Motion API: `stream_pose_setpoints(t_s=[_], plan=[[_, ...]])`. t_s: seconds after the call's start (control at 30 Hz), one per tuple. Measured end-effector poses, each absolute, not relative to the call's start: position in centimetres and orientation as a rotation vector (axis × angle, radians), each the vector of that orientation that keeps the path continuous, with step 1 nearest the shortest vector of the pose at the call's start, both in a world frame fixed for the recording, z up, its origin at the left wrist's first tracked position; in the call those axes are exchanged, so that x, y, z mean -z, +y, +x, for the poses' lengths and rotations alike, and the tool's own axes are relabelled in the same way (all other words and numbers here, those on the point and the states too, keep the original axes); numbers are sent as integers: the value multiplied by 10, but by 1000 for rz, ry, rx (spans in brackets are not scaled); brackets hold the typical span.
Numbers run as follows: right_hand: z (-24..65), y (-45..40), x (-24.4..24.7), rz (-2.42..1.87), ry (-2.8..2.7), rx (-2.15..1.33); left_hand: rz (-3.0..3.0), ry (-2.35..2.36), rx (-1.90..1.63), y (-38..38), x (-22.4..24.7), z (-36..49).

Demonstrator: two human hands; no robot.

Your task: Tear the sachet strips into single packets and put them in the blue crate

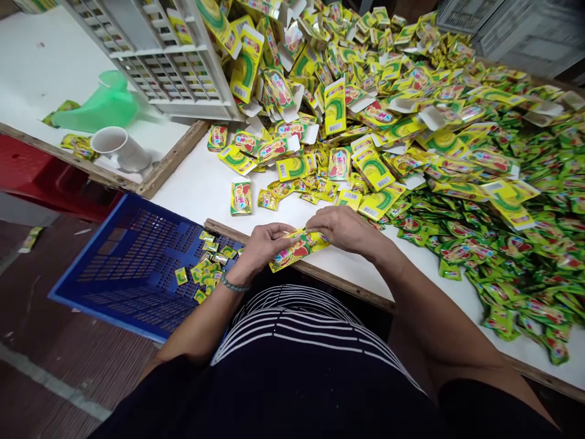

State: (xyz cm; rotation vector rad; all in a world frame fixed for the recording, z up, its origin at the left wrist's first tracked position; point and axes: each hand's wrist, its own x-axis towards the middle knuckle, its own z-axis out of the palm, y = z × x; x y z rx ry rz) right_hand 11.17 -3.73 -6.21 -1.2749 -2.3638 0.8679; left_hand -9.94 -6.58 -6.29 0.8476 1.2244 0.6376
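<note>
Just above the table's front edge, my left hand [267,247] is closed on a small yellow candy box [289,256] with a watermelon picture, its thumb lying across the printed face. My right hand [340,228] is closed at the box's right end, fingers curled down over it. Yellow wrapping shows under those fingers; whether it is box flap or a sachet I cannot tell. Beyond my hands lie a filled-looking candy box [241,198] and a loose yellow sachet [267,200]. Open empty-looking boxes [336,107] are heaped farther back.
Green sachets [516,256] are piled on the right. A blue basket [109,268] with several small packs stands below the table at left. A grey crate [183,73] leans over the boxes, near a white mug [119,149] and a green scoop [109,107]. Wooden edging [356,280] borders the table.
</note>
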Motion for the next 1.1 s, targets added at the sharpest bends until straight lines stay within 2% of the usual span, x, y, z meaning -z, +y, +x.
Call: stream_pose_setpoints(t_s=[0.23,0.33,0.53,0.73,0.93,1.0,1.1], plan=[[103,-52,75,-1330,-1553,-1263,676,1174,-700,-63,64,-95],[104,-62,80,-1296,-1387,-1320,665,1169,-737,-62,66,-97],[100,-74,86,-1338,-1357,-1347,693,1130,-736,-65,70,-95],[96,-83,75,-1415,-1413,-1177,731,1090,-771,-70,70,-88],[94,-89,63,-1304,-1517,-1429,743,1056,-766,-75,72,-77],[97,-90,63,-1270,-1424,-1346,753,1072,-808,-75,70,-74],[101,-93,68,-1377,-1319,-924,810,1128,-918,-73,67,-71]])
